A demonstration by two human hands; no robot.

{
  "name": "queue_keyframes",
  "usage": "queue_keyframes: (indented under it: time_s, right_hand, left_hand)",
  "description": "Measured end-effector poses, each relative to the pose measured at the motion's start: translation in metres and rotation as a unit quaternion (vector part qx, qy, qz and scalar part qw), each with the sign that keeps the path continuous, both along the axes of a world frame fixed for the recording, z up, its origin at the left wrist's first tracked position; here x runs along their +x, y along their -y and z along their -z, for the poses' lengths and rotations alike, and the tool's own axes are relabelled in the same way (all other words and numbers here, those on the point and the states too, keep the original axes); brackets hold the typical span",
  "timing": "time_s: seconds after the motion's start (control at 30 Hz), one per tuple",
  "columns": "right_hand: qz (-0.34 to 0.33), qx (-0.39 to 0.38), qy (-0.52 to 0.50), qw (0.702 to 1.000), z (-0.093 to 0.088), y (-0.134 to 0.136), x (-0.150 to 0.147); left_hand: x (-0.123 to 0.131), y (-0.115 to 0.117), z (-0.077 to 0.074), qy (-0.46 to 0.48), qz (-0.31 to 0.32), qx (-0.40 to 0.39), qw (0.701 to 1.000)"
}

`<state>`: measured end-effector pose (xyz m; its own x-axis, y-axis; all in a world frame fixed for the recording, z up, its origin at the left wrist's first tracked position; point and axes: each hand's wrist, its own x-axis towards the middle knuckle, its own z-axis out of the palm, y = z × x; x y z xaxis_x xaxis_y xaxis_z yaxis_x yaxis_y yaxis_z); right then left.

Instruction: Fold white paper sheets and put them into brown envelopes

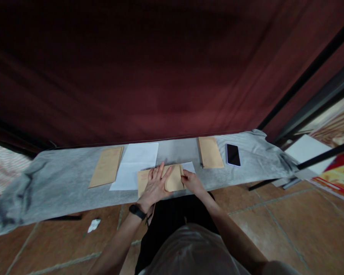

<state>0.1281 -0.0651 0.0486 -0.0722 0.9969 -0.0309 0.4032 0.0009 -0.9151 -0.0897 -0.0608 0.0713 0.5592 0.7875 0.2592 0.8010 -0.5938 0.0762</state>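
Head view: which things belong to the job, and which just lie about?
Apparently the job:
brown envelope, under left hand, pinched by right hand
white paper
leftmost brown envelopes
rightmost brown envelope

Probably just lying about:
smartphone
crumpled white scrap

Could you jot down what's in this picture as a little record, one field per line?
Surface: grey cloth
Left hand: spread on the folded brown envelope
Right hand: fingers curled at that envelope's right end; exact grip unclear
Left wrist: black band
Further left: white paper, then brown paper stack
Further right: flat brown envelope, then phone, screen dark
Backdrop: dark red fabric
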Motion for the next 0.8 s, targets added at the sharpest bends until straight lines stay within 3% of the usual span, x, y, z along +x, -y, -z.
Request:
queue_keyframes:
  time_s: [0.13,0.3,0.5,0.6,0.7,0.8]
  right_hand:
    - [0.028,-0.01,0.032,0.999,0.005,0.001,0.003]
    - [0.114,-0.041,0.05,0.991,0.013,0.003,0.007]
    - [0.188,0.116,0.064,0.973,0.004,0.014,0.021]
    - [0.141,0.12,0.011,0.983,-0.005,0.017,0.026]
    - [0.01,0.03,-0.046,0.998,-0.011,0.018,0.031]
    - [-0.096,-0.038,-0.06,0.993,-0.016,0.02,0.035]
  left_hand:
    - [0.007,-0.002,0.004,0.008,0.009,-0.003,1.0]
    - [0.015,-0.004,0.006,0.039,0.019,0.001,0.999]
    - [0.018,-0.008,0.01,0.048,0.012,0.002,0.999]
    - [0.019,-0.008,0.011,0.056,0.006,-0.003,0.998]
    - [0.019,-0.006,0.01,0.057,0.019,-0.009,0.998]
    - [0.018,0.0,0.007,0.044,0.065,-0.016,0.997]
